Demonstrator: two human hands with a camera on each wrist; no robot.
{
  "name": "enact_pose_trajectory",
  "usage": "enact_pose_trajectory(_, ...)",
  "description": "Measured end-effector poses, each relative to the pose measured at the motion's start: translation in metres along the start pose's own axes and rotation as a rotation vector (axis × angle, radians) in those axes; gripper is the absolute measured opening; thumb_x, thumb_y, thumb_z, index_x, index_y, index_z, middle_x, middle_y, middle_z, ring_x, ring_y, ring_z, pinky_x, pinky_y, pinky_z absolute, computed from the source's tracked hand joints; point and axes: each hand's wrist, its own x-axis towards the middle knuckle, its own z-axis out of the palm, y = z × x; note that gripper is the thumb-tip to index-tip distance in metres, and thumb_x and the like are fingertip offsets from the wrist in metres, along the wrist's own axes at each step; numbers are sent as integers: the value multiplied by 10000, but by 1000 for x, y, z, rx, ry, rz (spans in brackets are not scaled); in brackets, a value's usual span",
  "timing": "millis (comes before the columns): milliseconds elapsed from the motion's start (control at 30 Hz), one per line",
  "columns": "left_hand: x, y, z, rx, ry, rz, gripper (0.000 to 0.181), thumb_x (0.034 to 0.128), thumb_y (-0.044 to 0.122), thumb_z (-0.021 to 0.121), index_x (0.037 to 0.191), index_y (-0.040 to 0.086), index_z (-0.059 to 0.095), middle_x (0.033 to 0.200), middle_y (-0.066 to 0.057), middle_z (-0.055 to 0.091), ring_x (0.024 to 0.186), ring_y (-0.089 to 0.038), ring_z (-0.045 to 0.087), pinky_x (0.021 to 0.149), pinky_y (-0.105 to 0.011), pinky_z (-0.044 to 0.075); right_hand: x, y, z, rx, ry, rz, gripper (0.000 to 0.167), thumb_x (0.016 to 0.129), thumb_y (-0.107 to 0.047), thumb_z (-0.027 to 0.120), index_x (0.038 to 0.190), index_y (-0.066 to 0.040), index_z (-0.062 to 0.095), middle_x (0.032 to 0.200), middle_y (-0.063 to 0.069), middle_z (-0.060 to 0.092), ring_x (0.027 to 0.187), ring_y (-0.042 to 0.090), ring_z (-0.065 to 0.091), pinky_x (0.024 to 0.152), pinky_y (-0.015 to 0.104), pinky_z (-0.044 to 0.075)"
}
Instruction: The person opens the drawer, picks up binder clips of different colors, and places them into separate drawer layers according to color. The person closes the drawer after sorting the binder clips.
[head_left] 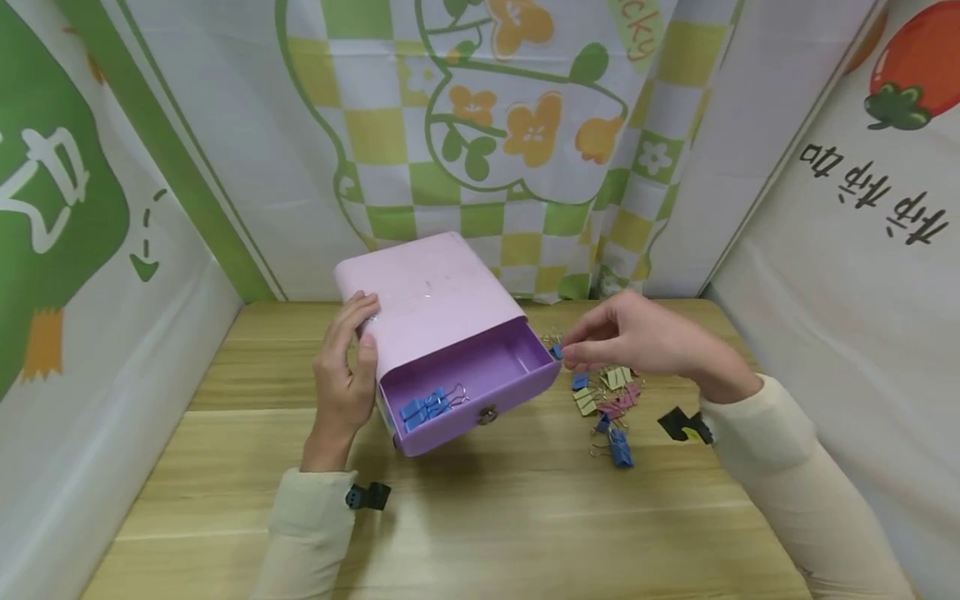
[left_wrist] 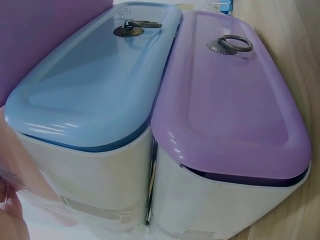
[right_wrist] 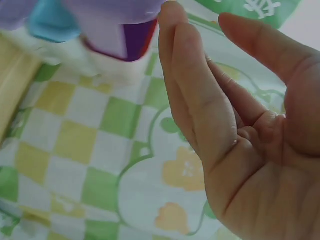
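Note:
A pale pink drawer cabinet (head_left: 431, 296) stands on the table, its purple top drawer (head_left: 480, 408) pulled out. Blue binder clips (head_left: 427, 408) lie in the drawer's left end. My left hand (head_left: 345, 379) rests against the cabinet's left side, fingers at its top edge. By the drawer's right corner is my right hand (head_left: 645, 342), its fingertips close to a blue binder clip (head_left: 556, 350). The right wrist view shows a gap between thumb and fingers with nothing in it. Right of the drawer lies a pile of yellow, pink and blue binder clips (head_left: 617, 404).
Below the pulled-out drawer, the left wrist view shows a blue drawer (left_wrist: 95, 75) and a purple drawer (left_wrist: 225, 100), both with ring pulls. The wooden table (head_left: 525, 525) meets a checked, flowered curtain (head_left: 480, 167) at the back. White printed sheets hang on both sides.

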Motion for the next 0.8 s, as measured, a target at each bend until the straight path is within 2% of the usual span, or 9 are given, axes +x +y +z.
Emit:
enact_pose_trajectory(200,2,-1,1,1,-2,13,429,964,126,504,1327,-2,694,1438,-169,670,1471,-348,528,1298,-349,392,-6,30,9,-49,-32,-5,231,987,-266,733,1133,-103,806,1033,0,822,892,124,763,788,281,644)
enact_pose_trajectory(367,3,0,2,-3,-2,15,431,963,125,504,1329,1,695,1436,-168,672,1470,-348,530,1298,-354,393,-2,64,18,-61,-130,-43,258,979,-172,728,1182,-16,762,1012,33,822,870,114,775,773,242,659)
enact_pose_trajectory(533,2,2,3,-6,-6,12,427,970,123,500,1332,5,695,1439,-163,671,1473,-344,528,1297,-361,395,1,95,32,-153,-201,-62,236,949,-139,750,1156,-26,766,1058,53,811,940,97,770,823,221,653)
enact_pose_trajectory(633,2,2,3,-4,-8,10,427,974,124,495,1333,8,694,1443,-158,670,1477,-341,525,1297,-359,395,2,108,38,-188,-212,-38,232,935,-129,777,1146,-34,766,1076,82,804,965,112,764,851,239,654)
enact_pose_trajectory(800,3,2,1,0,-10,10,429,972,125,495,1334,8,693,1444,-158,669,1478,-340,523,1297,-353,394,5,124,48,-205,-201,8,312,902,-78,800,1191,25,742,1103,129,787,972,127,747,864,261,656)
